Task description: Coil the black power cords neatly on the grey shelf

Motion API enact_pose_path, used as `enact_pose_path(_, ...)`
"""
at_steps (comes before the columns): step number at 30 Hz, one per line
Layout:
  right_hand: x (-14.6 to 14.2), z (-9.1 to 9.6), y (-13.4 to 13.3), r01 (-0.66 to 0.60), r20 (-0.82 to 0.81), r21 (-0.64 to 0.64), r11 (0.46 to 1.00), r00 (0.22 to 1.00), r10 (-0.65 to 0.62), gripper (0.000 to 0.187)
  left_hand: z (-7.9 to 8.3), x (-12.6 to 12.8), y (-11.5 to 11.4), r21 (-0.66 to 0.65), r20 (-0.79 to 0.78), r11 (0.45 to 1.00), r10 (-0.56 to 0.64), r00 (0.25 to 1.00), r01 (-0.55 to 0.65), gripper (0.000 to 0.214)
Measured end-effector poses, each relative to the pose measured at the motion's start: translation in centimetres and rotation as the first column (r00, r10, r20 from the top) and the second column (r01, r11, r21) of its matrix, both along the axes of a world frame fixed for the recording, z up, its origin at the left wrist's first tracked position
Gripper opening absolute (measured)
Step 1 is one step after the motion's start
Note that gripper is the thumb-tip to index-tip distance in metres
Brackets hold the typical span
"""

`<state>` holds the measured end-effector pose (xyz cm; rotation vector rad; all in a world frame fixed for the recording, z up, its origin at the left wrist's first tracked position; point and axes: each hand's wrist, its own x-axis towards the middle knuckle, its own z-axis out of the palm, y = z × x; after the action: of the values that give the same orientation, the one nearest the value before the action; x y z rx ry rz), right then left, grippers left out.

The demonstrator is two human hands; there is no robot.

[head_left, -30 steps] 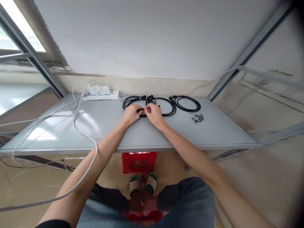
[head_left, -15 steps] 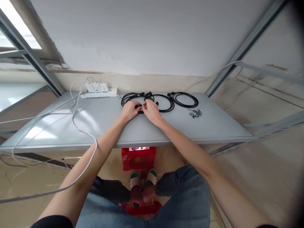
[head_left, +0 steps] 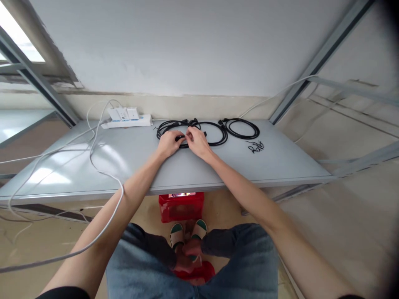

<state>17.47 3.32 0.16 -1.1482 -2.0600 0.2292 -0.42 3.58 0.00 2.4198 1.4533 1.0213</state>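
My left hand rests at the near side of a coiled black cable, its fingers closed round a black strand of it. Beside it my right hand is closed in a pinch, fingertips almost meeting the left ones; whatever lies between them is too small to make out. A second black cable coil spreads out just right of my right hand and overlaps the first. Black plugs show above my fingers. Farther right lies a separate black cable coil, with a small heap of short black ties in front.
On the grey shelf a white power strip with chargers stands at the back left. A white cord hangs across my left forearm. Metal uprights flank the shelf, and a wall closes the back. Below is a red stool.
Both hands stay at the same coil, with only slight finger movement. The view has shifted a little, and my feet and legs below have moved slightly.
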Motion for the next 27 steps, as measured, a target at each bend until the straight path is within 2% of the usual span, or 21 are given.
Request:
enact_pose_path(6, 0.5, 0.7, -0.5, -0.015, 0.061, 0.040, 0.999, 0.998, 0.013, 0.013, 0.0, 0.0, 0.0, -0.004, -0.009, 1.000, -0.001, 1.000, 0.001, 0.024)
enact_pose_path(12, -0.3, 1.0, -1.0, 0.143, 0.124, 0.023, 0.989, 0.982, -0.144, 0.020, 0.3, 0.0, -0.4, -0.013, -0.035, 1.000, -0.003, 0.999, 0.003, 0.025)
enact_pose_path(18, -0.8, 0.9, -0.9, 0.274, 0.123, -0.055, 0.960, 0.956, -0.265, 0.028, 0.2, 0.1, -0.3, -0.011, -0.071, 1.000, 0.002, 0.997, -0.003, 0.024)
enact_pose_path(24, -0.7, 1.0, -0.5, 0.287, 0.136, -0.168, 0.943, 0.954, -0.266, 0.029, 0.1, 0.4, -0.2, -0.002, -0.124, 1.000, 0.009, 0.992, -0.009, 0.024)
enact_pose_path(27, -0.4, 1.6, 0.2, 0.250, 0.163, -0.212, 0.945, 0.962, -0.219, 0.027, 0.0, 0.4, -0.1, -0.001, -0.126, 1.000, 0.000, 0.992, 0.000, 0.025)
